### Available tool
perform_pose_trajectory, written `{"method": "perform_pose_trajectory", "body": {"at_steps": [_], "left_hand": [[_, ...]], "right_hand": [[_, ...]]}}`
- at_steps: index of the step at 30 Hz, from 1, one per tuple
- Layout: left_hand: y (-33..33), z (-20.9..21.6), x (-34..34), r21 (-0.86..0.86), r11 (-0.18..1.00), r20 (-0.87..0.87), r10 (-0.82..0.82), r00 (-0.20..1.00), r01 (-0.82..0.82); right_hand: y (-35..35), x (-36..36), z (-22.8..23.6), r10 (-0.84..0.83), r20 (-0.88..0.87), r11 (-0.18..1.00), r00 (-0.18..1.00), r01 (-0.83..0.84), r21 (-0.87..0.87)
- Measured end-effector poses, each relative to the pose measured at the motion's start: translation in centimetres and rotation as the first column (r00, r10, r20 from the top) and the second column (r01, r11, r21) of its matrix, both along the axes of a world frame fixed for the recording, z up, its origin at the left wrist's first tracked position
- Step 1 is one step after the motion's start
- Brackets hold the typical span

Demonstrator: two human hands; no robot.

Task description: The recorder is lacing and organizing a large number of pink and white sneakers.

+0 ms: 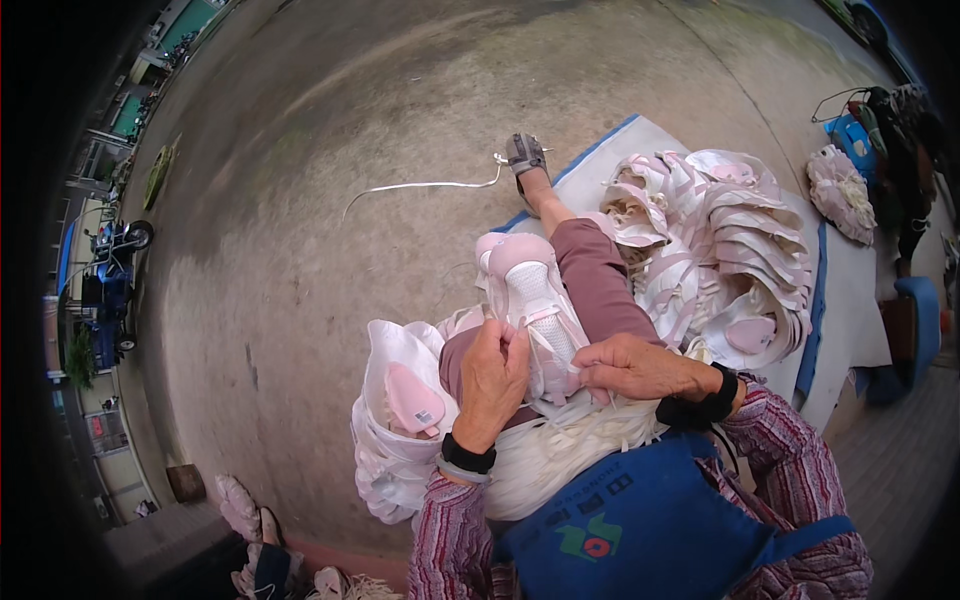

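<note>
A pink and white shoe upper [527, 270], with a mesh middle, lies lengthwise over my lap, its rounded toe pointing away from me. My left hand [490, 378] pinches its left edge between thumb and forefinger. On the opposite side my right hand [640, 367] is closed at the upper's right edge near the ankle end; whether a lace is also between those fingertips is too small to tell. Under both hands, a thick bundle of cream-white shoelaces [570, 450] spreads across my lap over the blue apron [640, 530].
Nested shoe uppers [395, 400] rest at my left. A larger heap of uppers [750, 230] lies on a blue-edged white sheet [640, 140] at right. One loose lace [430, 185] trails on the concrete by my sandalled foot [527, 155]. A blue vehicle [105, 290] stands far left.
</note>
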State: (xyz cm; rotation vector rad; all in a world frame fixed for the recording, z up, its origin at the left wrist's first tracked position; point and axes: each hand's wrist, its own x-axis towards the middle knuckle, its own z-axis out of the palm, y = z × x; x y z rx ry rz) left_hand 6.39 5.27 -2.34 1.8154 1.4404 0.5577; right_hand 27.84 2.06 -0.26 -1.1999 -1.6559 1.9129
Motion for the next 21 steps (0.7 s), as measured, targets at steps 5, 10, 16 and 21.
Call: {"method": "perform_pose_trajectory", "body": {"at_steps": [5,10,16,21], "left_hand": [[-2.1,-0.5,-0.8,-0.735,0.673,0.375,0.304,0.876,0.082],[-3.4,-0.4,1.0,-0.803,0.49,0.595,0.645,0.479,0.339],[-4.6,-3.4,0.8,-0.728,0.487,0.672,0.645,0.364,0.481],[-4.6,-2.0,1.7,-0.778,0.517,0.625,0.698,0.35,0.357]], "right_hand": [[-1.3,-2.1,1.7,0.025,-0.149,0.998,0.989,-0.032,-0.047],[-2.5,-4.6,-0.9,-0.023,-0.22,0.975,0.975,0.071,0.212],[-2.8,-2.3,1.7,0.037,0.02,0.994,0.999,-0.039,0.098],[-3.5,-0.3,0.6,-0.091,0.059,0.947,0.994,0.068,0.314]]}}
